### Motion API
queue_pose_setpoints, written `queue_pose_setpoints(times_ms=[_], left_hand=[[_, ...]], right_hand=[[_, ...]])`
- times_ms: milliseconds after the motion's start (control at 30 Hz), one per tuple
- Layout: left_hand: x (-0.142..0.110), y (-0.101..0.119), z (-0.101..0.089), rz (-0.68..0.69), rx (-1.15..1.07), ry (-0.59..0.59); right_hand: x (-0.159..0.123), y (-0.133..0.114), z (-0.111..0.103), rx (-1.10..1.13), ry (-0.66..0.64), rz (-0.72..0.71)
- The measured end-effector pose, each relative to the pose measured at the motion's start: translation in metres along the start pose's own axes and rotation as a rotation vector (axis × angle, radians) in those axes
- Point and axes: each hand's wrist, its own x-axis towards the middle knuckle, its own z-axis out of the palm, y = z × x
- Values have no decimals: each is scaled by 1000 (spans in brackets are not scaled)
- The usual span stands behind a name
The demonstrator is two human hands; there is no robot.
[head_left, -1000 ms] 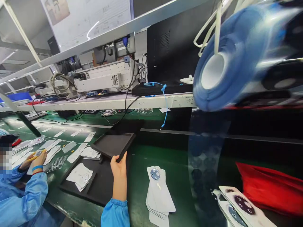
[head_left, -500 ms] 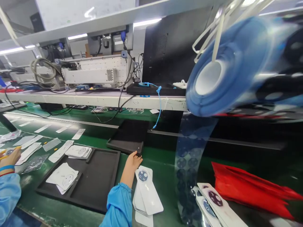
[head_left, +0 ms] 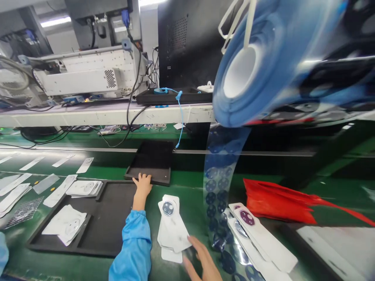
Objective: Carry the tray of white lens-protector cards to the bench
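My left hand [head_left: 143,186], in a blue sleeve, lies on the front rim of a small black tray [head_left: 162,179], fingers spread. My right hand [head_left: 203,259] has come in at the bottom. Its forefinger is at the lower right corner of a fanned stack of white phone-back-shaped panels [head_left: 172,234], thumb apart and slightly blurred. The top panel has a round grey camera area with several holes. Whether the finger presses on the panel, I cannot tell. Right of that hand, a clear strip with round dark stickers [head_left: 218,183] hangs down onto the table.
A larger black tray [head_left: 117,218] with white panels stands on the left. More panels [head_left: 263,246] and a red bag [head_left: 272,203] lie right. A blue film roll [head_left: 263,58] hangs overhead, near the shelf edge [head_left: 111,117]. A co-worker's sleeve [head_left: 2,249] shows far left.
The view has swung right. My left hand has shifted left along the small tray's front rim, away from its right corner. My right hand has appeared beside the stacked panels.
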Motion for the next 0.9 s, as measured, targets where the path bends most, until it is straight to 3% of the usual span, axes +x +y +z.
queue_pose_setpoints(times_ms=[200,300,400,533,700,900], left_hand=[[-5,8,35,302,231,-62],[-6,8,40,369,251,-94],[-2,5,36,379,219,-136],[2,4,32,386,121,-190],[0,10,39,408,-31,-201],[5,15,46,420,-195,-213]], right_hand=[[47,5,49,-151,165,-122],[49,6,52,-192,181,-209],[48,1,43,-156,191,-207],[49,-5,36,-86,198,-100],[49,-7,35,-7,145,145],[56,-19,30,153,93,295]])
